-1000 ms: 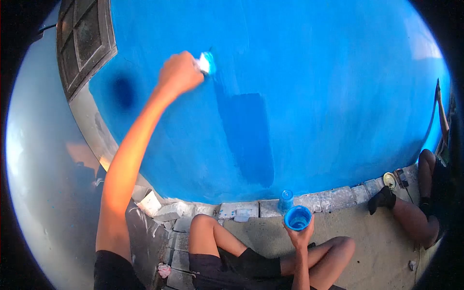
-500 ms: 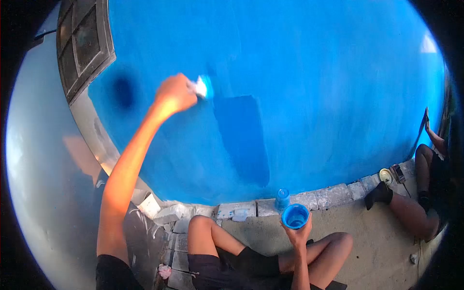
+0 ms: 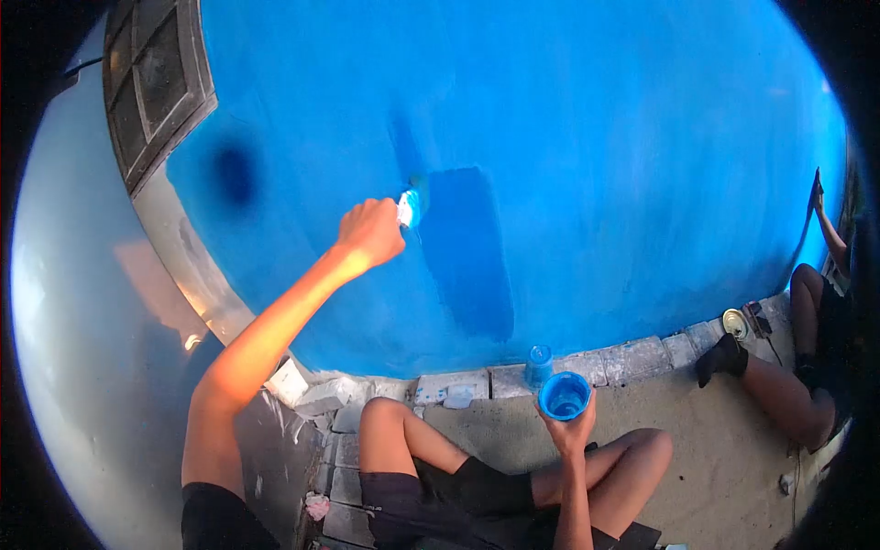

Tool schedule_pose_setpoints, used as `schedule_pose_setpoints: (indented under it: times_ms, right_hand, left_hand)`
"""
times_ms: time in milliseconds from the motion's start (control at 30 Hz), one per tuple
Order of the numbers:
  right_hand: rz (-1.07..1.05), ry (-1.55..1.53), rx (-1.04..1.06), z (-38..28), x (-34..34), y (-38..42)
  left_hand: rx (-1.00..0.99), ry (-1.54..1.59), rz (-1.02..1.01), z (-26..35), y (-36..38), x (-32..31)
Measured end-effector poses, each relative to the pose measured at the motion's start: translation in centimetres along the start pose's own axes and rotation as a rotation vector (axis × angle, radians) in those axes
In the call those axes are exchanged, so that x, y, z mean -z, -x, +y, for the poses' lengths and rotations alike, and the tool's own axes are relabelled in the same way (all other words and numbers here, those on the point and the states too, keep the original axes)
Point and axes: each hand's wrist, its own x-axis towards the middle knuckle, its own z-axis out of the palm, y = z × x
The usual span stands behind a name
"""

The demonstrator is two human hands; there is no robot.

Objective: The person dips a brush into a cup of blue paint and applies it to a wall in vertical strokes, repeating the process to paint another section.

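Note:
My left hand (image 3: 370, 231) is closed round a paint brush (image 3: 408, 209) whose bristles press on the blue wall (image 3: 623, 165). A darker blue patch (image 3: 467, 257) lies just right of the brush, with a narrow darker streak above it. Down by my knees, my right hand (image 3: 573, 431) grips a blue cup (image 3: 565, 396) with blue paint inside, its mouth facing up. Another blue-stained clear cup (image 3: 540, 365) stands right behind it at the foot of the wall.
Stone blocks (image 3: 632, 359) edge the wall's base. At the right, another person (image 3: 779, 403) sits with a hand against the wall, near an open tin (image 3: 734, 323). A framed window (image 3: 160, 78) is at upper left; crumpled pink material (image 3: 317, 506) lies low left.
My left hand and the brush have moved down and right along the wall, leaving a darker streak above. The other person's hand is higher on the wall. My right hand still holds the cup.

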Motion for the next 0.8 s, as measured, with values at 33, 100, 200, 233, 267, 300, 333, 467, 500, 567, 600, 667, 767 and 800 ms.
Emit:
schedule_pose_setpoints:
  times_ms: [33,100,200,233,267,300,333,467,500,567,600,667,767,800]
  right_hand:
    - [0.006,0.001,0.008,0.2,0.0,0.0]
    - [0.018,0.004,0.019,0.2,0.0,-0.4]
    - [0.015,0.006,-0.005,-0.1,0.2,-0.2]
    - [0.016,-0.002,-0.015,0.2,0.1,-0.2]
    - [0.017,-0.008,-0.022,0.4,0.1,-0.5]
    - [0.015,-0.003,-0.023,0.4,0.1,-0.6]
    - [0.014,0.003,-0.027,0.1,0.1,-0.6]
    - [0.007,-0.005,-0.007,0.3,0.2,-0.7]
    - [0.020,0.000,-0.011,0.5,0.0,-0.7]
    - [0.021,0.017,-0.015,0.7,0.0,-0.5]
    - [0.005,-0.001,-0.017,0.6,0.1,-0.3]
    - [-0.015,-0.042,-0.018,0.0,0.0,-0.2]
    - [-0.011,0.006,-0.014,0.6,-0.2,-0.2]
    - [-0.009,0.010,-0.011,0.5,-0.3,-0.3]
  left_hand:
    - [0.022,0.017,-0.049,-0.6,-0.7,0.7]
    - [0.054,0.031,-0.134,0.4,-1.1,5.3]
    - [0.088,0.029,0.148,-0.3,-4.4,8.3]
    - [0.073,0.032,0.213,0.6,-4.7,9.7]
    - [0.060,0.037,0.280,1.4,-4.9,10.4]
    - [0.048,0.013,0.295,1.2,-5.1,9.7]
    - [0.035,-0.013,0.308,0.9,-5.5,8.3]
    - [-0.058,-0.052,0.282,1.1,-3.5,1.9]
    - [-0.068,-0.037,0.240,1.2,-3.4,1.5]
    - [-0.063,-0.002,0.147,0.8,-2.3,1.0]
    - [-0.045,0.002,0.097,0.6,-2.0,1.2]
    - [-0.019,0.007,0.007,0.2,-2.4,3.3]
    - [-0.010,0.060,0.120,-0.1,-4.2,8.9]
    - [0.010,0.075,0.232,0.0,-4.9,9.9]
